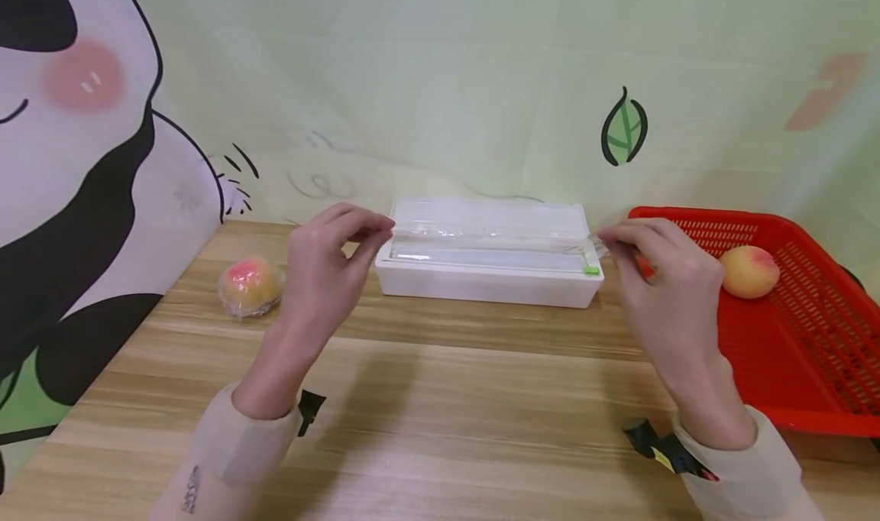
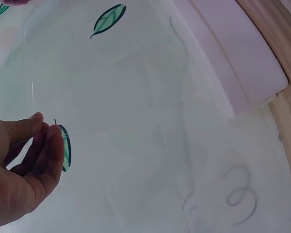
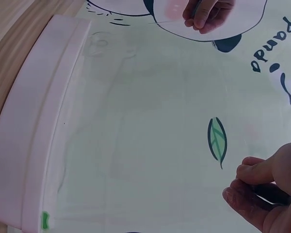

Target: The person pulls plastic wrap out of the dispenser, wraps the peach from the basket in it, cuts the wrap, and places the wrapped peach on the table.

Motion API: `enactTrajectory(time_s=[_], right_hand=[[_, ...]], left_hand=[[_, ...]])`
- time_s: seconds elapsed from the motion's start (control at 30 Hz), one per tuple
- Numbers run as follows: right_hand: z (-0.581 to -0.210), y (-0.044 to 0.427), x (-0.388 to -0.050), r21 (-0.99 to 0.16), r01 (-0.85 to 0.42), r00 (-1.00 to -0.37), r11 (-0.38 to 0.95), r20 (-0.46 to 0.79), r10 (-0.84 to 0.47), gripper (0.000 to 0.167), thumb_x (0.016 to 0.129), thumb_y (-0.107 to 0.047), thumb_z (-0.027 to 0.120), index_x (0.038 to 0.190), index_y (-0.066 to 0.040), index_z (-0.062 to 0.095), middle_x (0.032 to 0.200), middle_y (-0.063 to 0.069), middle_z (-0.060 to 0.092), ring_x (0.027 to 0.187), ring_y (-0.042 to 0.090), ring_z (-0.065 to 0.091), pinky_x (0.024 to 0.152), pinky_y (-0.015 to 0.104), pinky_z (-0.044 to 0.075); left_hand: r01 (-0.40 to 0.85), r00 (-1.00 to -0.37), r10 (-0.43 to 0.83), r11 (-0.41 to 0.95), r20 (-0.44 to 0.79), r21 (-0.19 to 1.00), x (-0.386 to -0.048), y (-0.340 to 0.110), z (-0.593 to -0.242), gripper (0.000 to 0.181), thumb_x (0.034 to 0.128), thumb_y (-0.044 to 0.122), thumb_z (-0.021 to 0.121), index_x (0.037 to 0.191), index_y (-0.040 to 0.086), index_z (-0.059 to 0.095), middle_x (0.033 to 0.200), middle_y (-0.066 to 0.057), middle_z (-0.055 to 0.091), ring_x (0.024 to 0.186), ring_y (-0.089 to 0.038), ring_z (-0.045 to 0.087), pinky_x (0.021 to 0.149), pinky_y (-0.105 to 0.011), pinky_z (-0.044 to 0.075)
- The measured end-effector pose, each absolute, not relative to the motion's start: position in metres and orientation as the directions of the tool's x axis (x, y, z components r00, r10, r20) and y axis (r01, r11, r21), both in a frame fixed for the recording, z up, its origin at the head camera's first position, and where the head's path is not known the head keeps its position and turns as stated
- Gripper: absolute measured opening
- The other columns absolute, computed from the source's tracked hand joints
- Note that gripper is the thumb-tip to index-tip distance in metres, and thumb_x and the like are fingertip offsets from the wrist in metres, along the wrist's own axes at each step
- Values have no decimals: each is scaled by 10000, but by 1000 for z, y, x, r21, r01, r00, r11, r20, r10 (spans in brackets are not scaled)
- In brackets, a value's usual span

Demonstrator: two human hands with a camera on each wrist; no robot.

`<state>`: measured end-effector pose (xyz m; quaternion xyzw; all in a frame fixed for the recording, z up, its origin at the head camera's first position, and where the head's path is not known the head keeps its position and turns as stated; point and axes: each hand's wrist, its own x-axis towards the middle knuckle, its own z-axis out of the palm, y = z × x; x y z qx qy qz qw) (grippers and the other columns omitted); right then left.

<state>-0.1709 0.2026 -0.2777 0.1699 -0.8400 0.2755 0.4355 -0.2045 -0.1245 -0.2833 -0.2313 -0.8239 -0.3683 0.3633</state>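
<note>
A sheet of clear cling film stretches between both hands, over a white cling film dispenser. My left hand pinches the film's left end between thumb and fingertips. At the other end my right hand pinches it, where the film bunches a little. The dispenser's lid stands raised at the back, and a green slider sits at its right front corner. In the left wrist view the thumb and fingertips of the left hand meet; the transparent film hardly shows there.
Left on the wooden table sits a peach wrapped in clear film. A red plastic basket at the right holds another peach. Behind the table hangs a pale green cloth with a printed panda.
</note>
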Motion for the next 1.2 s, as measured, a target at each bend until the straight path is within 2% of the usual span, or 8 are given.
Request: enactTrajectory(time_s=[0.27,0.5,0.8,0.97,1.2], right_hand=[[-274,203,-166,-326,-552,-543,768,839,-34,174,870,81,765,1036,34,781,1010,182,743,971,353,693,945,76,391],[-272,203,-161,-326,-566,-523,757,852,-24,167,852,100,774,1010,46,782,992,190,744,967,367,695,938,72,396],[-273,205,-149,-313,-565,-522,763,852,-37,160,829,122,784,976,57,781,955,195,743,913,378,701,889,46,386],[-275,208,-137,-295,-559,-540,775,839,-70,191,815,105,807,990,28,791,975,160,753,905,329,707,808,44,390],[-280,209,-123,-280,-561,-557,779,824,-105,260,764,143,828,978,-1,800,962,108,755,880,250,703,739,35,398]], left_hand=[[667,-600,118,620,791,414,-198,-125,-279,64,872,-42,790,928,-15,776,926,-87,732,819,-168,685,757,-288,567],[665,-590,118,632,799,398,-191,-127,-276,70,870,-29,797,934,-7,781,931,-73,732,824,-149,682,719,-233,532],[702,-562,146,605,814,376,-181,-130,-277,86,855,-41,806,929,-7,780,917,-70,736,821,-161,687,748,-156,494],[705,-573,152,592,806,390,-172,-132,-279,100,859,-42,802,946,5,789,930,-56,743,840,-153,684,778,-189,509],[709,-587,196,593,785,382,-160,-135,-284,133,835,-85,806,937,-4,780,946,-57,744,849,-158,699,787,-179,511]])
